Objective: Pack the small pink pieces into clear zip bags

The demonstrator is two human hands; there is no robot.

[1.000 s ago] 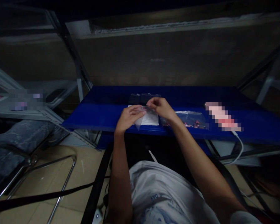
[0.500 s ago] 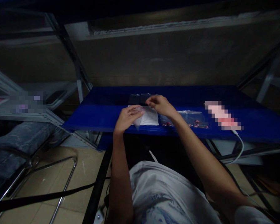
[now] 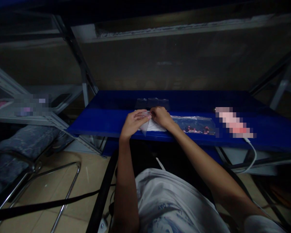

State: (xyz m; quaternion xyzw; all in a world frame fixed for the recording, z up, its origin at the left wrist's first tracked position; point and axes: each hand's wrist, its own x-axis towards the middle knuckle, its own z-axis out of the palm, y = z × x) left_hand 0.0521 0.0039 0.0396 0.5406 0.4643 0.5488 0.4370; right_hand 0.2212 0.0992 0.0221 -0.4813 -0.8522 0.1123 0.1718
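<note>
My left hand (image 3: 132, 124) is closed on a small clear plastic bag (image 3: 144, 128), thumb on the near side and fingers over the far side. My right hand (image 3: 161, 116) has its fingers pinched together at the bag's upper right, touching or nearly touching my left fingertips. What the pinch holds is too small to tell. Beneath both hands lies a white sheet or cloth (image 3: 157, 127) at the table's front edge. To its right, a flat clear bag (image 3: 195, 121) lies with small pink-red pieces (image 3: 206, 130) in or on it.
Several flat clear bags (image 3: 152, 103) lie behind my hands on the blue table (image 3: 106, 111). A blurred pink object (image 3: 234, 122) with a white cable (image 3: 254, 155) lies at the right. Another person's denim-clad leg (image 3: 26, 142) and a metal chair frame (image 3: 70, 191) are at the left.
My right hand has come down and slightly left, from above the white sheet to the bag in my left hand. My left hand keeps its hold, nearly still.
</note>
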